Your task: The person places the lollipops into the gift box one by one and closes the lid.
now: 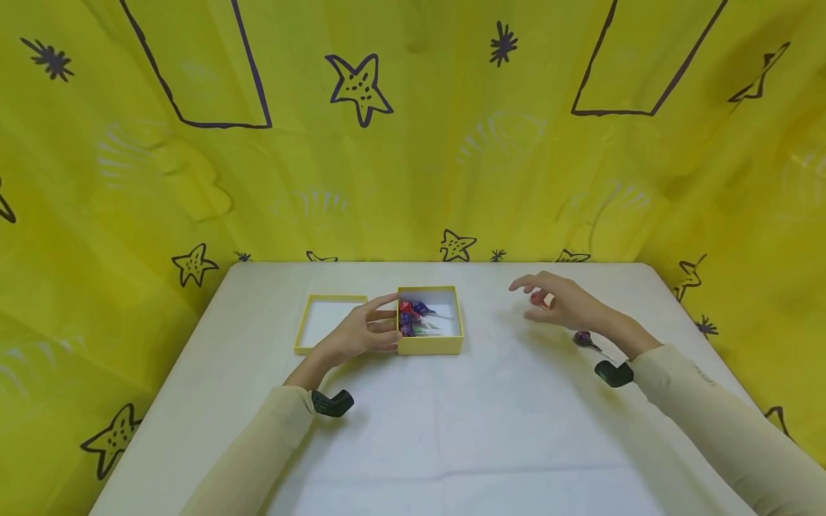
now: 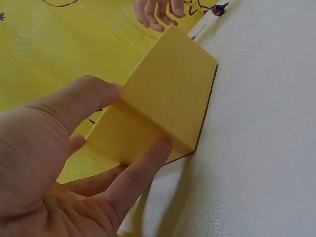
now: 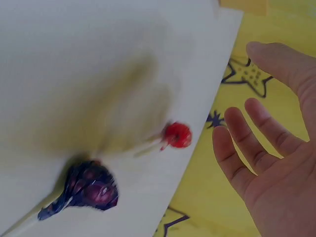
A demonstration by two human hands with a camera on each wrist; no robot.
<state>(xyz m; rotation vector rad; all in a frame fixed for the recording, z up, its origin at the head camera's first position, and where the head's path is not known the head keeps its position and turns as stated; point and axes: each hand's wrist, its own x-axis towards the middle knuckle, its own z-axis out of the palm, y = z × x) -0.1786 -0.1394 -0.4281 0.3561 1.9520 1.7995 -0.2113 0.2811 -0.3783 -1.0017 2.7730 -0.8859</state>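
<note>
A yellow box [image 1: 430, 347] with a white inside stands near the table's middle. Several lollipops [image 1: 406, 320] in red and dark purple wrappers lie along its left side. My left hand [image 1: 353, 335] touches the box's left wall with spread fingers; the left wrist view shows the thumb [image 2: 101, 94] at the rim. To the right, my right hand [image 1: 564, 304] hovers over the table, fingers apart and nothing in them. Below it lies a red lollipop [image 3: 177, 135], partly covered by the hand in the head view. A dark purple lollipop [image 3: 94, 190] lies nearer the wrist.
Left of the box lies a shallow yellow-edged lid [image 1: 325, 315], white inside, partly behind my left hand. The table [image 1: 503, 423] has a white cover. A yellow curtain [image 1: 413, 172] with drawn stars hangs behind it and along both sides.
</note>
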